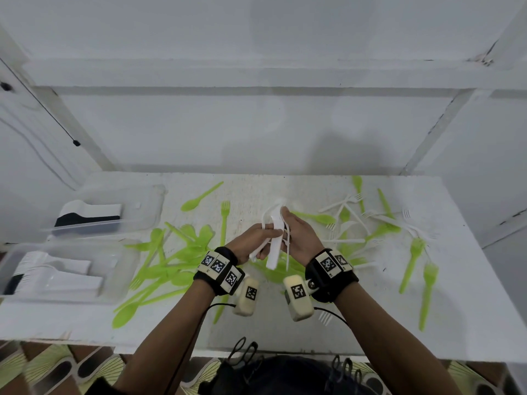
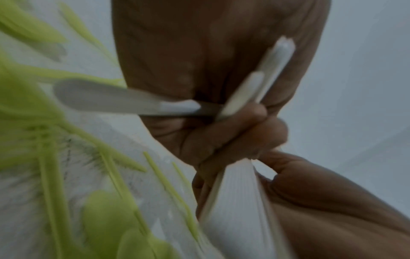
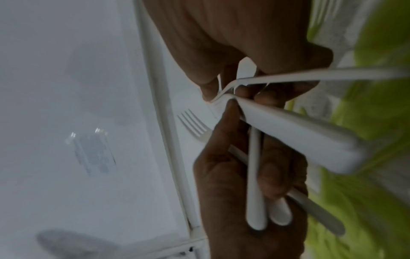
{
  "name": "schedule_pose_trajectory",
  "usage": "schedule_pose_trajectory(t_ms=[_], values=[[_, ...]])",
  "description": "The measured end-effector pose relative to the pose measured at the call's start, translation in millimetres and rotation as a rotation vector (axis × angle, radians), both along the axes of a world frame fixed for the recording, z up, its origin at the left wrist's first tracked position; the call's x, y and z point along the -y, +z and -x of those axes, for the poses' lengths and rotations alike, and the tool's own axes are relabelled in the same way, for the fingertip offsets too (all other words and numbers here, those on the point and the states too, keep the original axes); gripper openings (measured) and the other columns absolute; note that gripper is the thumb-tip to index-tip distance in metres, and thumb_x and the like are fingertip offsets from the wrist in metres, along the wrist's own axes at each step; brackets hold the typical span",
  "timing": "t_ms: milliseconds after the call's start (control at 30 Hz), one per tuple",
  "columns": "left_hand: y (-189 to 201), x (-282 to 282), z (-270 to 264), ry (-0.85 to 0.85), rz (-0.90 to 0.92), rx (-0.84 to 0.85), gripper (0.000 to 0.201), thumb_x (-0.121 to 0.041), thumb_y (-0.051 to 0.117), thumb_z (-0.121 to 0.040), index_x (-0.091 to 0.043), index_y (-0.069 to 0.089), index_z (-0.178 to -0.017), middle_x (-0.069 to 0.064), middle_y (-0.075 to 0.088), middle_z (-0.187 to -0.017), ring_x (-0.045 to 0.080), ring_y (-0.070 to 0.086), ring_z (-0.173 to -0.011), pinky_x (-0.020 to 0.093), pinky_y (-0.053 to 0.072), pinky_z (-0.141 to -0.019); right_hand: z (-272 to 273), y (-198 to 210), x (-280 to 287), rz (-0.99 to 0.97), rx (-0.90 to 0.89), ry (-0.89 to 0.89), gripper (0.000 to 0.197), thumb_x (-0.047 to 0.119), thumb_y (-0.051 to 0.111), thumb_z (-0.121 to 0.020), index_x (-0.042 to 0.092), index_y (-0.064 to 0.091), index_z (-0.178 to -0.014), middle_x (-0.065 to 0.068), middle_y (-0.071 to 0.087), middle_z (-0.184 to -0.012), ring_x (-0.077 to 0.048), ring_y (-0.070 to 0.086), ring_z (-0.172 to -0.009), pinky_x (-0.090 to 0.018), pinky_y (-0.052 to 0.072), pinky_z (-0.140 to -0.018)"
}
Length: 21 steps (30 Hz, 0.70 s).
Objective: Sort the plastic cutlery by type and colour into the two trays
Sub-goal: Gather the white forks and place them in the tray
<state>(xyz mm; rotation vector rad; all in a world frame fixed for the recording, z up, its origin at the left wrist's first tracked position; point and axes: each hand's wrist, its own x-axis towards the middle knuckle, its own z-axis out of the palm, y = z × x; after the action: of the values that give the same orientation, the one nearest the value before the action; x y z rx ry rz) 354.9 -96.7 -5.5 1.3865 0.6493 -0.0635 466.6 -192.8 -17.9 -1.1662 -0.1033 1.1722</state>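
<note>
While green cutlery [image 1: 171, 269] lies scattered over the table [image 1: 456, 295], a bundle of white cutlery [image 1: 273, 240] is held above its middle — the left hand [image 1: 251, 243] is curled round the handles, and the right hand [image 1: 299, 235] is clamped on several white pieces too. Two clear trays [image 1: 137, 212] with white cutlery are seen at the left.
</note>
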Motion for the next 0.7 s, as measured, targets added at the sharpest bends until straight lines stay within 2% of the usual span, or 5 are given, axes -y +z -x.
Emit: schedule_pose_trajectory(t_ms=[133,233,400,600,700], values=[[4.4,-5.4,3.1,-0.066,-0.017,-0.056,0.028,-0.025,0.057,-0.098,0.001,0.067,-0.099,0.021,0.062,-0.075,0.016,0.041,-0.04,0.022,0.031,-0.036,-4.2,0.3,-0.9,0.017,-0.161,0.084,0.051,0.045,0.053,-0.103,-0.004,0.063,-0.112,-0.025,0.071,-0.101,-0.036,0.072,-0.088,-0.045,0.061,-0.077],[4.9,-4.4,5.4,-0.055,0.03,-0.035,0.027,-0.02,0.052,-0.102,0.002,0.067,-0.098,0.016,0.061,-0.065,0.015,0.039,-0.039,0.022,0.03,-0.038,-3.5,1.9,-3.6,0.02,-0.155,0.12,0.068,0.052,0.059,-0.099,-0.007,0.055,-0.132,-0.034,0.059,-0.131,-0.05,0.059,-0.121,-0.068,0.041,-0.107],[7.1,6.0,7.8,-0.034,-0.005,0.039,0.038,-0.031,0.049,-0.106,-0.002,0.067,-0.089,-0.001,0.049,-0.04,0.008,0.04,-0.033,0.02,0.03,-0.039,-1.5,-0.9,-6.0,-0.037,-0.09,0.04,0.056,0.046,0.073,-0.092,0.003,0.055,-0.124,-0.028,0.066,-0.109,-0.044,0.069,-0.098,-0.053,0.056,-0.08],[-0.4,1.8,10.1,-0.117,-0.179,0.074,0.021,-0.028,0.067,-0.098,-0.009,0.075,-0.103,0.013,0.076,-0.09,0.01,0.067,-0.068,0.017,0.047,-0.062,3.4,-4.8,-8.0,0.063,0.016,-0.073,0.043,0.047,0.075,-0.088,0.012,0.054,-0.1,-0.009,0.066,-0.074,-0.029,0.062,-0.06,-0.032,0.047,-0.049],[-4.7,2.5,9.0,-0.145,-0.155,0.08,0.025,-0.029,0.066,-0.099,-0.005,0.073,-0.104,0.011,0.074,-0.086,0.013,0.069,-0.071,0.019,0.05,-0.064,3.8,-3.5,-10.1,0.097,0.062,-0.075,0.048,0.053,0.073,-0.087,0.012,0.054,-0.104,-0.007,0.064,-0.076,-0.03,0.061,-0.065,-0.04,0.048,-0.06]])
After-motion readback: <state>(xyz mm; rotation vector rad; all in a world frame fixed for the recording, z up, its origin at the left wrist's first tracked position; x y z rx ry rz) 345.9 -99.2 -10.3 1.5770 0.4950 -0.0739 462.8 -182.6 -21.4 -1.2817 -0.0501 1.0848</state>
